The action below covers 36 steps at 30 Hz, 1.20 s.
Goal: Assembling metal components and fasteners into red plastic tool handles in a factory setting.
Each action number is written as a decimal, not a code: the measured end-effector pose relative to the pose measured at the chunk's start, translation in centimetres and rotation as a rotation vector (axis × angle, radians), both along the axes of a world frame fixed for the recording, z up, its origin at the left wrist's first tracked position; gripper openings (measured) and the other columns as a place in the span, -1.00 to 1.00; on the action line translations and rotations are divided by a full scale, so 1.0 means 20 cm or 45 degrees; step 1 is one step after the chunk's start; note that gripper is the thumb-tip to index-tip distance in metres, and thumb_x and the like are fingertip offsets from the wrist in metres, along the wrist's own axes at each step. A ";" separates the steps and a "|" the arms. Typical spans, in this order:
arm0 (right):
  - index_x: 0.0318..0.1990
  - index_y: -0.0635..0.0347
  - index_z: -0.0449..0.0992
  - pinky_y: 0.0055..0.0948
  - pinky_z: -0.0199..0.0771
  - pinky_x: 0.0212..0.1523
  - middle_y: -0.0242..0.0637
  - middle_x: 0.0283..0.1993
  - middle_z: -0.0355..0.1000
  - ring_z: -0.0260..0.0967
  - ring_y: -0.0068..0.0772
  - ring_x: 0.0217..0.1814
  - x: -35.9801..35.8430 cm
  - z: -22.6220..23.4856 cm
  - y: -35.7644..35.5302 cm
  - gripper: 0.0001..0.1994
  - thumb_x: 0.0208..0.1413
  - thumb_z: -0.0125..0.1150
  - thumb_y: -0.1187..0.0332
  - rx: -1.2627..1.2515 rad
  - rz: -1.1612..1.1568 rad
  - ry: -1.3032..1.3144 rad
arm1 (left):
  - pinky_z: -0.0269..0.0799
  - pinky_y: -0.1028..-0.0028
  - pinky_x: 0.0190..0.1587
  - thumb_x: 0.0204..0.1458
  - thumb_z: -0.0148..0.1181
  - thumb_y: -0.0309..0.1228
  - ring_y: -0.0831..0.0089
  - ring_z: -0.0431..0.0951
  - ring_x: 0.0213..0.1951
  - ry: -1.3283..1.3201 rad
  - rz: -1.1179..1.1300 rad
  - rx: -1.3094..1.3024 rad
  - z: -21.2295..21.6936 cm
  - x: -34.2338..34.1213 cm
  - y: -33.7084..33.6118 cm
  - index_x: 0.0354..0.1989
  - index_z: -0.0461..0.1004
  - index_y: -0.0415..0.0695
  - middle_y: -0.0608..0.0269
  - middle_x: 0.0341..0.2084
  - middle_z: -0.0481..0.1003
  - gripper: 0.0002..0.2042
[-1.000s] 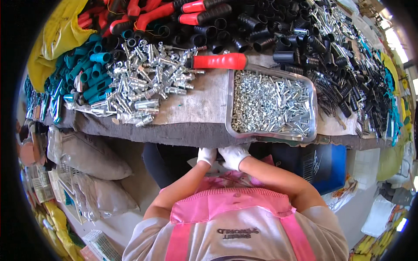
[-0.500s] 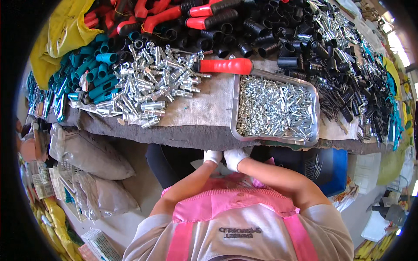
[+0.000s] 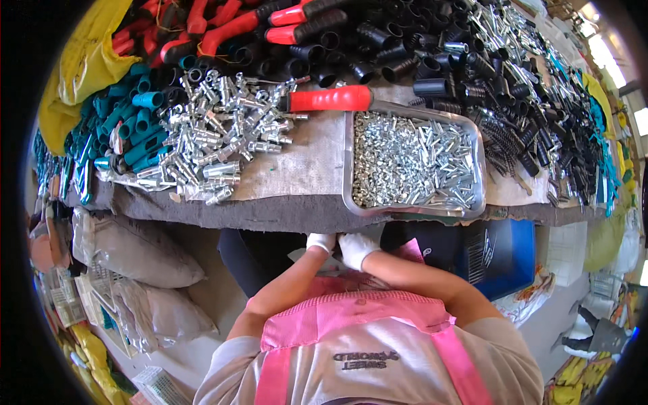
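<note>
My left hand (image 3: 321,241) and my right hand (image 3: 356,252), both in white gloves, are close together just below the front edge of the table, over my lap. Their fingertips lie under the edge, so whatever they hold, if anything, is hidden. Above them on the table stands a metal tray (image 3: 412,212) filled with small silver metal pins and short parts. A tool with a red and black handle and a metal shaft (image 3: 331,98) rests across the tray's far left corner. Left of the tray spreads a heap of silver metal fittings (image 3: 216,135).
Teal plastic sleeves (image 3: 135,128) lie at the left beside a yellow sack (image 3: 88,64). Red and black handles (image 3: 229,30) and black ribbed tubes (image 3: 398,67) cover the back. A blue crate (image 3: 516,260) stands under the table at right, grey bags (image 3: 135,250) at left.
The whole view has shifted slightly, with the table's things sitting a little further left. My hands stay together below the edge; slightly more of the right glove shows.
</note>
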State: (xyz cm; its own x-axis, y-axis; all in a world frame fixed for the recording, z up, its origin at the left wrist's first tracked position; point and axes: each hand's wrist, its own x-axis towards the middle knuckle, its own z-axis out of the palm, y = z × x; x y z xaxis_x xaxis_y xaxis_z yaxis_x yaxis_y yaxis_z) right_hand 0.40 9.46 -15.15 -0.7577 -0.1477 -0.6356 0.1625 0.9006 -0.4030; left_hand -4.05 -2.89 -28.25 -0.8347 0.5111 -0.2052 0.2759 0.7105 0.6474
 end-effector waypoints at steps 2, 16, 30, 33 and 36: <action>-0.19 0.25 0.44 -0.08 0.45 -0.16 0.05 -0.23 0.46 0.45 0.04 -0.20 -0.04 0.08 0.03 -0.62 -0.10 0.17 0.16 -0.043 0.050 0.249 | 0.25 0.23 0.08 0.07 -0.10 -0.33 0.05 0.39 0.02 0.216 0.053 0.196 0.02 -0.13 0.02 -0.09 0.46 -0.13 -0.01 -0.05 0.43 -0.70; -0.24 0.21 0.43 -0.10 0.45 -0.18 -0.01 -0.24 0.45 0.45 0.00 -0.21 -0.02 0.08 0.04 -0.63 -0.06 0.16 0.09 -0.040 0.118 0.206 | 0.27 0.25 0.06 0.07 -0.11 -0.34 0.07 0.41 -0.03 0.331 -0.219 -0.178 -0.03 -0.05 -0.02 -0.07 0.45 -0.10 0.01 -0.05 0.43 -0.70; -0.26 0.25 0.53 -0.21 0.43 -0.10 -0.01 -0.18 0.47 0.45 -0.09 -0.13 -0.15 0.05 0.04 -0.76 -0.10 0.10 0.37 0.123 0.443 0.114 | 0.40 0.26 -0.12 0.08 -0.13 -0.36 0.10 0.51 -0.15 -0.330 0.390 -0.013 0.08 -0.02 0.01 -0.25 0.53 -0.11 -0.05 -0.23 0.50 -0.74; -0.23 0.25 0.53 -0.21 0.42 -0.09 0.00 -0.16 0.47 0.45 -0.07 -0.12 -0.17 -0.11 0.06 -0.76 -0.06 0.04 0.39 -0.052 0.298 0.254 | 0.38 0.27 -0.08 0.03 -0.08 -0.37 0.11 0.47 -0.09 0.171 0.011 -0.399 0.01 -0.01 0.03 -0.18 0.50 -0.13 0.02 -0.19 0.50 -0.74; -0.20 0.23 0.51 -0.17 0.40 -0.06 0.03 -0.14 0.45 0.43 -0.03 -0.09 -0.11 -0.36 0.06 -0.73 0.01 -0.06 0.35 0.018 0.254 0.419 | 0.37 0.24 -0.06 0.00 -0.06 -0.39 0.13 0.47 -0.08 0.164 0.065 -0.280 -0.02 0.01 0.06 -0.16 0.50 -0.11 0.00 -0.16 0.48 -0.73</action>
